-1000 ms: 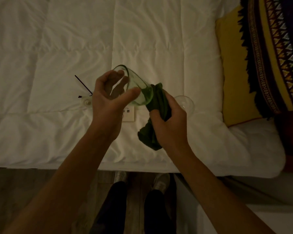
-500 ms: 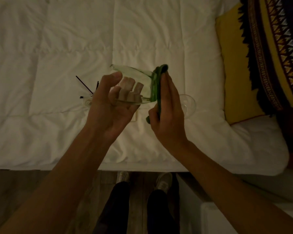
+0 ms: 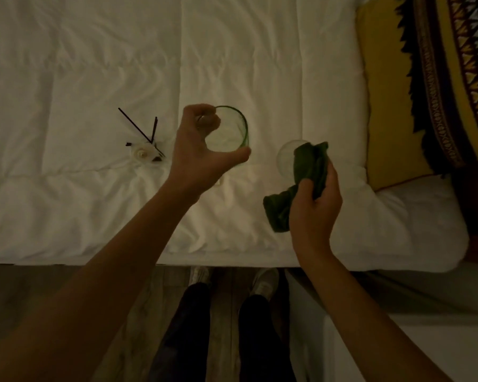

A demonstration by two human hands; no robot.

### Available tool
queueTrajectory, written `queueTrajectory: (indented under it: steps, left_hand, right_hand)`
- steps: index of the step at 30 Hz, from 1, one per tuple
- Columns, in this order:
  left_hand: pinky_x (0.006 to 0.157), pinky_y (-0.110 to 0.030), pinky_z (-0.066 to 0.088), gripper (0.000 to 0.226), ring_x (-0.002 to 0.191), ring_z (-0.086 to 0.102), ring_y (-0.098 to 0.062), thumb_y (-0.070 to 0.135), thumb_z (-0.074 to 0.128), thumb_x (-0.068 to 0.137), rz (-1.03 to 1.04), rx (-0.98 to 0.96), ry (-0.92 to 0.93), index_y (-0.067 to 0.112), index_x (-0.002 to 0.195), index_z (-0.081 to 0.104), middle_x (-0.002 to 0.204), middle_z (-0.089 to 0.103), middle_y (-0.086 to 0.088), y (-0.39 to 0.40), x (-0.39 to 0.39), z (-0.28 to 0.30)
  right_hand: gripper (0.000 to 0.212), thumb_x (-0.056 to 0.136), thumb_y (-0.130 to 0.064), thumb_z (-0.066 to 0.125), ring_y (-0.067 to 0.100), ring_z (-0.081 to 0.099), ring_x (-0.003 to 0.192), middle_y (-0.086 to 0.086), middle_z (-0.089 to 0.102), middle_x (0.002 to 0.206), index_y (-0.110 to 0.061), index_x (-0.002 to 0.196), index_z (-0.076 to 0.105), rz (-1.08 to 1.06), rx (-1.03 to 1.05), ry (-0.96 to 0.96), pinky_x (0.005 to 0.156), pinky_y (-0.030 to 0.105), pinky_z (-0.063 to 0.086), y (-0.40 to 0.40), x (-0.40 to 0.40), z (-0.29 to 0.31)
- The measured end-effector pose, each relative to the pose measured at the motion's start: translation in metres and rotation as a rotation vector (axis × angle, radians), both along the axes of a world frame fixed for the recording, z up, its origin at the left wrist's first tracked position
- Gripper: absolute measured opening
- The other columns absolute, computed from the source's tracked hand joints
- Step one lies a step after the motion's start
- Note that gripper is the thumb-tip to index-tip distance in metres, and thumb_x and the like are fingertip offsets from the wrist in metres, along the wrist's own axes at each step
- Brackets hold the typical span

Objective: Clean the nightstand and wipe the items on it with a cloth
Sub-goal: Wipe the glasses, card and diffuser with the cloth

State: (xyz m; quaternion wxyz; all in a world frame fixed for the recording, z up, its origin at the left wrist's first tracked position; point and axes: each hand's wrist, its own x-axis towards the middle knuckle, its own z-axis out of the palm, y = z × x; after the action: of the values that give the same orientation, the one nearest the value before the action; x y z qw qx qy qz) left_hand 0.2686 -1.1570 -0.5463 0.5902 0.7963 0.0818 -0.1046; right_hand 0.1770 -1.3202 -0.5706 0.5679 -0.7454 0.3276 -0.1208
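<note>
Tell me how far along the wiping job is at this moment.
Partway, as far as one view shows. In hand: the left hand grips the green glass above the bed, apart from the cloth bunched in the right hand, so no wiping is happening now. Seemingly left: the clear glass and the reed diffuser lie on the bed. The nightstand surface is out of view.

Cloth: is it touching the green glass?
No. The cloth is gripped in the right hand, clear of the green glass held by the left hand.
</note>
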Motion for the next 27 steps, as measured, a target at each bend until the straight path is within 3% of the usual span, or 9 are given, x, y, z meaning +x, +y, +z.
queueTrajectory:
  steps: [2,5,10,15,21,27]
  left_hand:
    - [0.102,-0.027,0.048,0.09,0.121,0.056,-0.01,0.034,0.092,0.052,-0.044,0.055,-0.026,0.019,0.128,0.045,0.126,0.057,0.0,-0.009,-0.001,-0.016]
    - [0.103,-0.024,0.047,0.091,0.119,0.056,-0.014,0.031,0.094,0.054,-0.123,0.127,-0.083,0.011,0.13,0.047,0.126,0.057,-0.002,-0.025,-0.004,-0.038]
    - [0.098,-0.027,0.049,0.089,0.117,0.055,-0.016,0.021,0.095,0.058,-0.212,0.224,-0.106,0.005,0.131,0.047,0.128,0.058,-0.008,-0.046,-0.008,-0.069]
    - [0.101,-0.029,0.047,0.091,0.12,0.054,-0.019,0.021,0.093,0.06,-0.238,0.257,-0.14,0.004,0.135,0.045,0.13,0.057,-0.01,-0.052,-0.007,-0.085]
    - [0.101,-0.029,0.045,0.101,0.124,0.05,-0.018,0.032,0.093,0.06,-0.298,0.336,-0.132,0.008,0.142,0.039,0.137,0.051,-0.009,-0.05,-0.001,-0.09]
    - [0.104,-0.038,0.047,0.121,0.129,0.048,-0.021,0.047,0.094,0.056,-0.395,0.386,-0.114,0.012,0.151,0.028,0.144,0.044,-0.01,-0.043,0.007,-0.088]
  right_hand:
    - [0.055,0.095,-0.003,0.045,0.005,0.054,0.126,-0.004,0.055,0.142,-0.013,0.149,0.046,-0.042,-0.023,-0.029,0.107,0.02,0.045,-0.008,0.001,0.003]
    - [0.056,0.093,-0.006,0.043,0.013,0.053,0.131,0.004,0.055,0.145,-0.011,0.149,0.046,-0.074,-0.03,-0.064,0.113,0.029,0.044,-0.021,0.008,0.008]
    - [0.056,0.093,-0.004,0.043,0.006,0.052,0.129,-0.002,0.053,0.143,-0.009,0.149,0.044,-0.055,-0.083,-0.108,0.108,0.014,0.04,-0.034,0.016,0.013]
    - [0.057,0.092,-0.003,0.044,0.015,0.051,0.134,0.006,0.053,0.147,-0.007,0.149,0.043,-0.022,-0.08,-0.12,0.115,0.028,0.041,-0.035,0.02,0.014]
    - [0.058,0.09,-0.003,0.044,0.016,0.053,0.133,0.009,0.055,0.145,-0.005,0.148,0.045,-0.027,-0.046,-0.117,0.114,0.029,0.043,-0.031,0.025,0.015]
    - [0.058,0.09,-0.003,0.045,0.013,0.053,0.131,0.007,0.055,0.144,-0.005,0.147,0.046,-0.019,-0.032,-0.111,0.109,0.021,0.044,-0.029,0.031,0.015]
